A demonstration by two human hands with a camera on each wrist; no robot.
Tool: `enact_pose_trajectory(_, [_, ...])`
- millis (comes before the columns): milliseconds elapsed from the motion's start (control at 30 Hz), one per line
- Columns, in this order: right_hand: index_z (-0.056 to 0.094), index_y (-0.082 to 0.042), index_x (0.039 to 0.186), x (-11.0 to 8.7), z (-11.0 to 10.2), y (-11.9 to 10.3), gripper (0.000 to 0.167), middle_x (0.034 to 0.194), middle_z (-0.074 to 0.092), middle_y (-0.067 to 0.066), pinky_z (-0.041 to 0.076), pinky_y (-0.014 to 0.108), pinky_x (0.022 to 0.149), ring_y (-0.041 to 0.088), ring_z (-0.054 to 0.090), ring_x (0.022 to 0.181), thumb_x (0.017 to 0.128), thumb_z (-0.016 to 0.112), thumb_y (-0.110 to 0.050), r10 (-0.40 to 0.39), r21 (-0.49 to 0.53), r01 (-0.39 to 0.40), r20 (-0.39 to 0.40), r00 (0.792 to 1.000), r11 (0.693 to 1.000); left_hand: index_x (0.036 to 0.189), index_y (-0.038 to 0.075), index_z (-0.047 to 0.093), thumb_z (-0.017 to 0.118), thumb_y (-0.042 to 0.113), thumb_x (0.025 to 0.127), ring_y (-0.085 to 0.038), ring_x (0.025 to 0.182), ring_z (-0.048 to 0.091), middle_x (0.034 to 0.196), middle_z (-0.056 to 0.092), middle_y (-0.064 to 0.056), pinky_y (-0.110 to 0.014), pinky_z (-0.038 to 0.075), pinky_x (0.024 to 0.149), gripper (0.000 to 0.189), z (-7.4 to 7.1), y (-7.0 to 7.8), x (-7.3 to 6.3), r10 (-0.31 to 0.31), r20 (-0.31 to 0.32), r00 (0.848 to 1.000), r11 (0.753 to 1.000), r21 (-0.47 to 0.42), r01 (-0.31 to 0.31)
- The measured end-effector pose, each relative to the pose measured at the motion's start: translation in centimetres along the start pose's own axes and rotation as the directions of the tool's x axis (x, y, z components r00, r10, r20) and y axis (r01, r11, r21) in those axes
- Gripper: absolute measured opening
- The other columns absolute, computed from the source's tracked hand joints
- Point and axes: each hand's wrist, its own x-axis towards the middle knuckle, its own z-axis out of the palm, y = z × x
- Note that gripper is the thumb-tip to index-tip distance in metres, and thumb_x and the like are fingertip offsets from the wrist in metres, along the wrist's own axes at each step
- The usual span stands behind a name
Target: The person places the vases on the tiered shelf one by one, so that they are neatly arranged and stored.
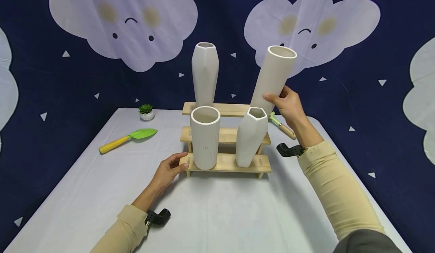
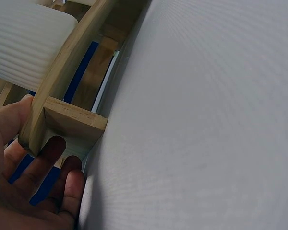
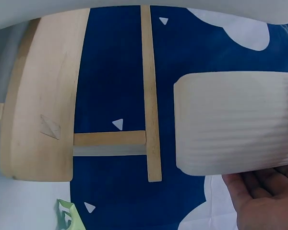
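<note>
My right hand (image 1: 290, 105) grips a white ribbed cylindrical vase (image 1: 273, 75), tilted with its mouth to the right, over the right end of the top shelf. In the right wrist view, a gap shows between the vase's base (image 3: 197, 124) and the top shelf board (image 3: 151, 96). My left hand (image 1: 165, 173) holds the left end of a three-step wooden stand (image 1: 227, 163), thumb above the bottom board and fingers under it. Another ribbed vase (image 1: 205, 143) and a faceted vase (image 1: 249, 139) stand on the bottom step. A taller faceted vase (image 1: 205, 71) is on the top shelf, left side.
Left of the stand lie a trowel (image 1: 130, 139) with a green blade and yellow handle, and a small potted succulent (image 1: 146, 112). Behind the stand at right is a green hand rake (image 1: 283, 127) with a wooden handle. A dark blue cloud-patterned cloth (image 1: 224, 26) hangs behind the white table (image 1: 217, 215).
</note>
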Motion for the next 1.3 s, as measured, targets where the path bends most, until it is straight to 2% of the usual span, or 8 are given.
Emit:
enact_pose_trajectory(367, [0.045,-0.002,0.136,1.5,0.9,0.3,0.067,0.131,0.054,0.016,0.039,0.036,0.105,0.015,0.056,0.109,0.08,0.075,-0.025,0.006,0.016,-0.007,0.045,0.999,1.0,0.131,0.014,0.055,0.069,0.021,0.086,-0.016,0.095,0.054,0.117,0.059,-0.016,-0.022,0.046,0.074,0.048,0.0,-0.1,0.0,0.004,-0.003,1.0,1.0,-0.008,-0.004])
enact_pose_trajectory(900, [0.042,-0.003,0.139,2.9,2.0,0.7,0.07,0.137,0.05,0.018,0.038,0.038,0.107,0.024,0.052,0.12,0.081,0.075,-0.022,0.007,0.028,-0.009,0.088,0.996,1.0,0.131,0.014,0.055,0.069,0.022,0.086,-0.015,0.096,0.054,0.118,0.059,-0.017,-0.021,0.046,0.075,0.048,0.0,-0.1,0.0,0.005,-0.001,1.0,1.0,-0.004,-0.005])
enact_pose_trajectory(1300, [0.048,-0.001,0.133,3.2,2.9,0.5,0.06,0.13,0.055,0.019,0.044,0.036,0.1,0.019,0.058,0.108,0.082,0.073,-0.02,0.027,-0.02,-0.025,0.11,0.994,0.999,0.131,0.014,0.055,0.069,0.021,0.086,-0.015,0.096,0.054,0.118,0.059,-0.017,-0.021,0.046,0.076,0.048,0.0,-0.1,0.0,0.003,0.004,1.0,1.0,-0.011,-0.003])
